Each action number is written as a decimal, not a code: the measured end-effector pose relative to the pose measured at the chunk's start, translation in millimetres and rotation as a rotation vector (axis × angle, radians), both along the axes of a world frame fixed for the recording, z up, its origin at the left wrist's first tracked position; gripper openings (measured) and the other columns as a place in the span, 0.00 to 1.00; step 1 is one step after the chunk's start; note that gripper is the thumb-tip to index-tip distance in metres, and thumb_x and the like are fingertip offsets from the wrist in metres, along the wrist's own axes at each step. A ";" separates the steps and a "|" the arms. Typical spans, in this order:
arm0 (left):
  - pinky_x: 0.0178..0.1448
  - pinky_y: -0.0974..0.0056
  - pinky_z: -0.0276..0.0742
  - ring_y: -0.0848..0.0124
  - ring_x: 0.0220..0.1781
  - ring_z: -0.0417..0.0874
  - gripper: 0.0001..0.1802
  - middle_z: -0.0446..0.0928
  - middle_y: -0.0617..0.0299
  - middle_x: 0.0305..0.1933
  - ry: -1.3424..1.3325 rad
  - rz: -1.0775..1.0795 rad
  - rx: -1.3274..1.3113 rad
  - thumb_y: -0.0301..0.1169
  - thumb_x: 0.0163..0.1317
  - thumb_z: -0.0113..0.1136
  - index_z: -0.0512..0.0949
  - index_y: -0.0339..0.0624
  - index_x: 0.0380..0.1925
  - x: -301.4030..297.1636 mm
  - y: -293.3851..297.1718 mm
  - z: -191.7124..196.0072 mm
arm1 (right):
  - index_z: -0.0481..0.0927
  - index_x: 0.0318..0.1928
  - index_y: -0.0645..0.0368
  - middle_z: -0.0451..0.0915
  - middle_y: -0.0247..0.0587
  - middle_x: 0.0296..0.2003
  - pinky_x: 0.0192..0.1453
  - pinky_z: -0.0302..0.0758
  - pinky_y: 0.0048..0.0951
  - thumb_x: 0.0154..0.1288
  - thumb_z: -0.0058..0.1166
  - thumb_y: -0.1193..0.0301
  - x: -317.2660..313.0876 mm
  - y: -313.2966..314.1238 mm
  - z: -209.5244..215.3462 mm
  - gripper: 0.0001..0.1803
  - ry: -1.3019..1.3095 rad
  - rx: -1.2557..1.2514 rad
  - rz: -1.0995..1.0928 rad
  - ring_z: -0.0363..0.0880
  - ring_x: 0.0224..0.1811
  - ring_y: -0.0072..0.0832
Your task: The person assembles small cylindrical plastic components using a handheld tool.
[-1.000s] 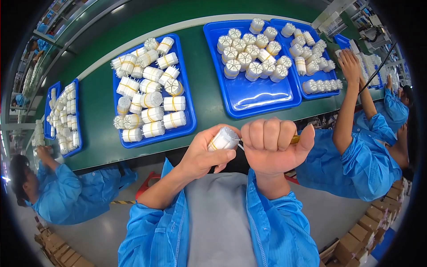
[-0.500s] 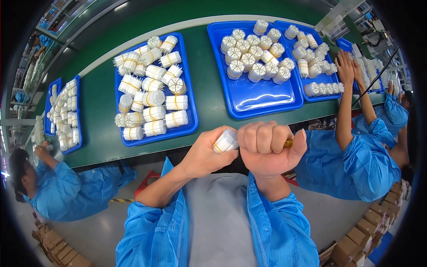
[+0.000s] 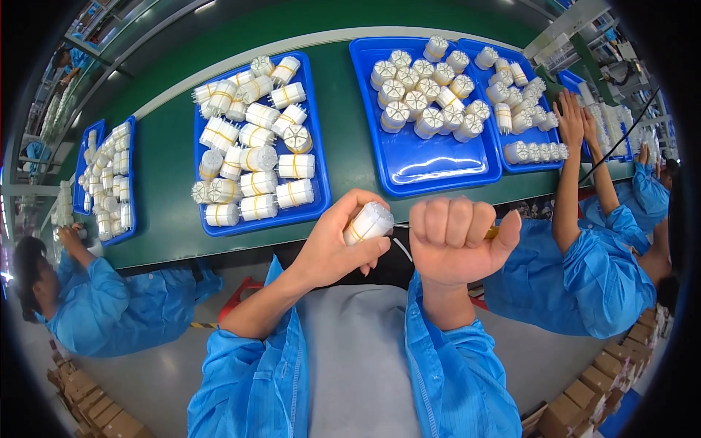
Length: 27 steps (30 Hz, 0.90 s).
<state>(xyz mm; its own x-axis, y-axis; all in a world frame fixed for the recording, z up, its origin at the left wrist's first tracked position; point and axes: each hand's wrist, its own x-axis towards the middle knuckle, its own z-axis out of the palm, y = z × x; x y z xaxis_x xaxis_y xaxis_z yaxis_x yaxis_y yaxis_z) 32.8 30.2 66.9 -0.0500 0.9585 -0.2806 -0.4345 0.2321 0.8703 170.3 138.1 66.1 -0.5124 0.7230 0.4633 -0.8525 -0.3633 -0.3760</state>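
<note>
White cylinder part [image 3: 369, 223] sits in left hand [image 3: 332, 248], fingers wrapped round its body, at 9 o'clock of right hand [image 3: 453, 241], which is clenched on yellow tool handle [image 3: 492, 233]. Part looks light & rigid; best grip is mid-body.

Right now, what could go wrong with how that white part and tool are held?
1. The left hand pinches the white cylindrical part over the lap, short of the green table; a slip may drop it to the floor.
2. The right hand fists a yellow-handled tool beside the left fingers; a slip could jab them.
</note>
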 end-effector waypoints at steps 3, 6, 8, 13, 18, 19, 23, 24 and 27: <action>0.37 0.71 0.74 0.80 0.33 0.76 0.22 0.76 0.63 0.37 0.173 0.021 0.015 0.23 0.58 0.65 0.69 0.39 0.52 -0.5 -2.4 -4.2 | 0.55 0.18 0.50 0.56 0.28 0.14 0.28 0.52 0.33 0.77 0.26 0.43 -5.3 -4.4 -2.0 0.33 -0.008 0.018 0.018 0.50 0.18 0.26; 0.40 0.70 0.74 0.79 0.38 0.75 0.23 0.76 0.63 0.39 0.323 0.065 0.135 0.22 0.56 0.65 0.69 0.38 0.51 3.6 -1.9 -10.2 | 0.55 0.18 0.50 0.56 0.28 0.14 0.28 0.52 0.33 0.77 0.26 0.44 -8.4 -5.5 -5.0 0.32 -0.020 0.027 0.027 0.51 0.18 0.26; 0.42 0.69 0.74 0.79 0.39 0.75 0.23 0.76 0.63 0.39 0.337 0.064 0.128 0.22 0.56 0.65 0.69 0.38 0.51 3.9 -2.7 -9.5 | 0.54 0.18 0.51 0.56 0.28 0.14 0.28 0.52 0.33 0.77 0.26 0.44 -9.0 -6.0 -4.9 0.32 -0.030 0.037 0.021 0.51 0.18 0.26; 0.42 0.68 0.75 0.77 0.38 0.77 0.21 0.76 0.63 0.38 0.489 0.062 0.164 0.23 0.56 0.65 0.71 0.39 0.50 3.5 -2.3 -13.1 | 0.54 0.18 0.51 0.55 0.27 0.14 0.28 0.51 0.32 0.77 0.27 0.44 -8.0 -0.2 -11.0 0.32 -0.098 0.099 0.139 0.49 0.18 0.24; 0.44 0.67 0.77 0.75 0.40 0.80 0.21 0.76 0.61 0.41 0.148 -0.047 -0.082 0.27 0.62 0.64 0.71 0.39 0.53 -9.6 0.4 -12.7 | 0.56 0.18 0.50 0.56 0.28 0.14 0.28 0.52 0.31 0.78 0.28 0.44 -10.6 1.0 -5.8 0.33 -0.128 -0.066 0.076 0.51 0.19 0.24; 0.44 0.67 0.77 0.75 0.40 0.80 0.21 0.76 0.61 0.41 0.150 -0.046 -0.080 0.27 0.62 0.64 0.71 0.39 0.53 -11.5 0.3 -15.4 | 0.56 0.17 0.49 0.56 0.29 0.14 0.28 0.53 0.30 0.78 0.30 0.44 -9.6 2.3 -0.2 0.33 -0.088 -0.141 0.021 0.52 0.19 0.24; 0.43 0.66 0.81 0.71 0.39 0.82 0.26 0.77 0.58 0.41 -0.202 0.115 0.091 0.31 0.65 0.65 0.69 0.37 0.60 -14.9 -3.2 -23.2 | 0.56 0.18 0.51 0.57 0.29 0.16 0.29 0.53 0.31 0.78 0.28 0.44 10.9 16.9 -2.3 0.33 -0.023 -0.115 -0.074 0.53 0.21 0.25; 0.43 0.64 0.81 0.67 0.40 0.83 0.27 0.77 0.55 0.43 -0.239 0.132 0.126 0.35 0.66 0.64 0.67 0.37 0.61 -14.2 -4.1 -22.3 | 0.56 0.18 0.50 0.58 0.30 0.15 0.29 0.54 0.30 0.78 0.29 0.44 12.9 17.7 -4.0 0.33 -0.031 -0.135 -0.086 0.53 0.20 0.25; 0.43 0.62 0.82 0.62 0.42 0.84 0.30 0.77 0.49 0.48 -0.324 0.132 0.154 0.40 0.68 0.60 0.64 0.37 0.64 -16.2 -6.5 -21.9 | 0.57 0.18 0.50 0.57 0.29 0.15 0.29 0.55 0.29 0.79 0.29 0.45 17.9 14.4 -11.1 0.32 -0.078 -0.160 -0.080 0.54 0.20 0.25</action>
<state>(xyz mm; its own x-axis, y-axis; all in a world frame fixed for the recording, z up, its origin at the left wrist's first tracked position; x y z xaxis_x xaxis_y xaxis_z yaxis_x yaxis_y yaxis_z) 16.6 23.7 45.0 -0.1080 0.9819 -0.1553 -0.7099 0.0332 0.7035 188.1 152.4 55.0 -0.4799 0.8243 0.3004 -0.8518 -0.3558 -0.3845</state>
